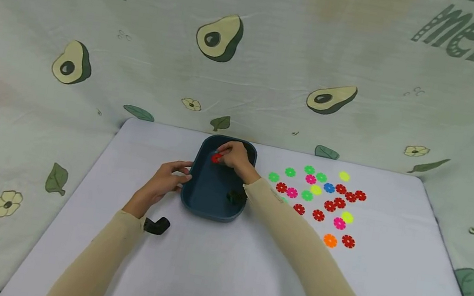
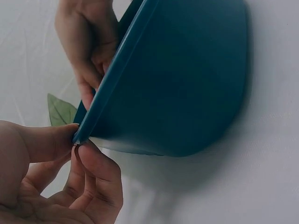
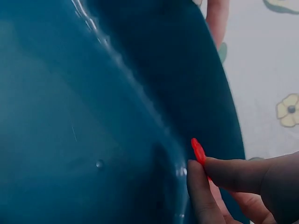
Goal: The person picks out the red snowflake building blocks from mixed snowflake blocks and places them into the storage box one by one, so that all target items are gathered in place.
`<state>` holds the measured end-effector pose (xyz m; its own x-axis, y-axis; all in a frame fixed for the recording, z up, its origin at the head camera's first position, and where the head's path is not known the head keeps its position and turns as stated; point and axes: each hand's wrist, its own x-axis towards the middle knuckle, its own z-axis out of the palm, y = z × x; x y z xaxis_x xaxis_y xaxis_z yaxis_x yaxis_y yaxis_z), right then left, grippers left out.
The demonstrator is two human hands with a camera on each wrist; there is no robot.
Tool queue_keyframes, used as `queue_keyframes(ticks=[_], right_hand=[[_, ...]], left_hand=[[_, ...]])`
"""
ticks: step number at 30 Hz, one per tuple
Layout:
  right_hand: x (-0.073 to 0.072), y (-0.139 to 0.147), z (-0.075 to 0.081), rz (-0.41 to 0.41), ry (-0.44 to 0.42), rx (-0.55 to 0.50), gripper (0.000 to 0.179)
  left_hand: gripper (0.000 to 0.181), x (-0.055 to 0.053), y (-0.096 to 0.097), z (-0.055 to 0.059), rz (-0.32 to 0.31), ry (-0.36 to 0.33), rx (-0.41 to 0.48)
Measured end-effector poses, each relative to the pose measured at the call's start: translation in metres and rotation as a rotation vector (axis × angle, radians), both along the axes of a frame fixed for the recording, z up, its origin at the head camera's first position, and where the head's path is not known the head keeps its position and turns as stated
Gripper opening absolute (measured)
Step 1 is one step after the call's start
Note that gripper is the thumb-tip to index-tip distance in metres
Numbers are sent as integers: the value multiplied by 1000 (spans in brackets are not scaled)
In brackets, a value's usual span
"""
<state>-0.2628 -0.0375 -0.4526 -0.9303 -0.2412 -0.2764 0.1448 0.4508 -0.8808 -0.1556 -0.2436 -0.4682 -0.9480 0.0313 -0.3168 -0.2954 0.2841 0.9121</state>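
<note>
The head camera looks forward and down over the white table (image 1: 207,278), far enough back to frame the blue tray (image 1: 212,185) near the centre. The left wrist camera is close and low, facing the tray's outer side, with the left hand (image 2: 72,187) at lower left. The right wrist camera looks from very near into the tray, the right hand (image 3: 243,177) at lower right. All three share the tray; the left wrist view also catches the right hand at upper left.
</note>
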Motion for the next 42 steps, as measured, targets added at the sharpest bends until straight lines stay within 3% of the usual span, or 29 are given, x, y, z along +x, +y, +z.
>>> queue_keyframes(ticks=[8, 18, 26, 37, 42], right_hand=[[-14, -7, -15, -65, -84, -8, 31], [-8, -12, -14, -59, -60, -23, 30], [-7, -6, -14, 8, -5, -62, 32], [6, 21, 12, 93, -12, -165, 39], [18, 40, 23, 128, 1, -184, 40]], left_hand=[[49, 0, 1, -1, 8, 7, 4], [48, 1, 3, -2, 6, 15, 23], [49, 2, 2, -1, 7, 15, 20], [51, -1, 1, -2, -14, 3, 2], [52, 0, -1, -3, -18, -2, 3]])
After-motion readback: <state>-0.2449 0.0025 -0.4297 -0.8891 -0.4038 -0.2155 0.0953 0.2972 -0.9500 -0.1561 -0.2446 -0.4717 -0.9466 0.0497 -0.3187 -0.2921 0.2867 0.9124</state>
